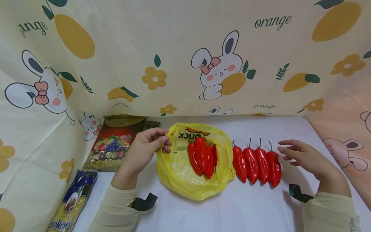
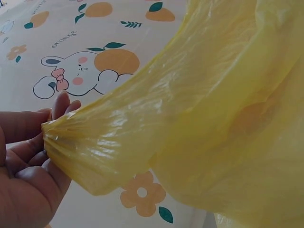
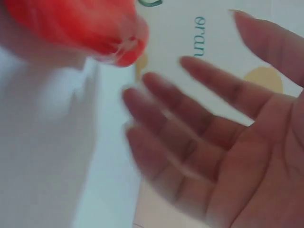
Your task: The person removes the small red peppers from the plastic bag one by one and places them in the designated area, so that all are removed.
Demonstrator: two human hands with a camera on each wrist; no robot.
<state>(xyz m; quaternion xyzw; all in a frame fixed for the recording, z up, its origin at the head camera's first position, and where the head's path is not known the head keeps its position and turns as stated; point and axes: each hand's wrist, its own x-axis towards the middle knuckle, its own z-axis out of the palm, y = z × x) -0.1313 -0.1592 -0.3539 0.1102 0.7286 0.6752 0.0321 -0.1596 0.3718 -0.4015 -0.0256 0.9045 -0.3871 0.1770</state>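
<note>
- Pinching the rim of an open yellow plastic bag (image 1: 197,191) with the left hand (image 1: 147,143)
- Showing four glossy red peppers (image 1: 201,153) inside the bag
- Showing another row of four peppers (image 1: 251,166) just right of the bag, with stems toward the printed backdrop (image 1: 174,35)
- Holding out the right hand (image 1: 307,158) beside the rightmost pepper, with fingers extended
- Lying to the left on the white table (image 1: 226,214), in a fruit-printed packet (image 1: 114,146) and a blue-and-yellow one (image 1: 73,203)

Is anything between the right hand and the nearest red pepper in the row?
Nothing visible: in the head and right wrist views, open space separates the right hand from the row's rightmost red pepper.
</note>
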